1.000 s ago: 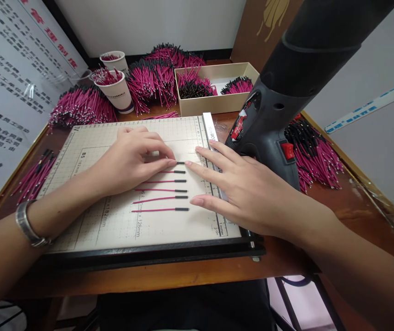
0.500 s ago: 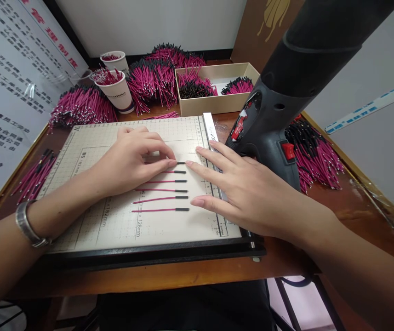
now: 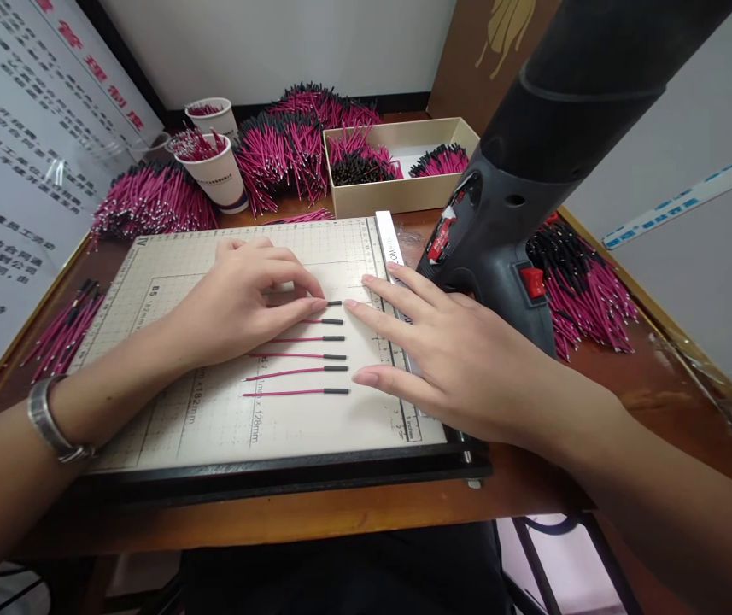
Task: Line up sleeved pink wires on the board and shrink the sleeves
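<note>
Black cloth (image 3: pixel 340 568) covers the lap, below the brown wooden edge of the table (image 3: pixel 243 528). On the table lies a pale, gridded board (image 3: pixel 301 431), its near side edged in black. A metal bracelet (image 3: pixel 51 418) circles the left wrist.

Five pink wires (image 3: pixel 285 394) lie one behind another on the board, roughly parallel, each with its black end toward the right; the farther ones run partly under the left hand (image 3: pixel 256 295). That hand has thumb and forefinger pinched together at the far end of the row, on a sixth wire (image 3: pixel 335 302), of which only the black end shows. The right hand (image 3: pixel 433 342) holds nothing: its fingers are spread, palm down, over the board's right side, covering part of a white bar (image 3: pixel 388 231). Its forefinger is just beside the sixth wire's tip; whether they touch, I cannot tell.

To the left of the board is a loose bundle (image 3: pixel 67 329) of such wires. To the right stands a dark gun (image 3: pixel 506 222) with a red switch (image 3: pixel 534 282), and behind it another bundle (image 3: pixel 587 295). Beyond the board come a left pile (image 3: pixel 154 201), a near cup (image 3: pixel 217 179) and a far cup (image 3: pixel 228 120), both holding wires, a middle pile (image 3: pixel 285 149), and a box (image 3: pixel 397 200) with more inside. A pale wall (image 3: pixel 295 43) closes the back.
</note>
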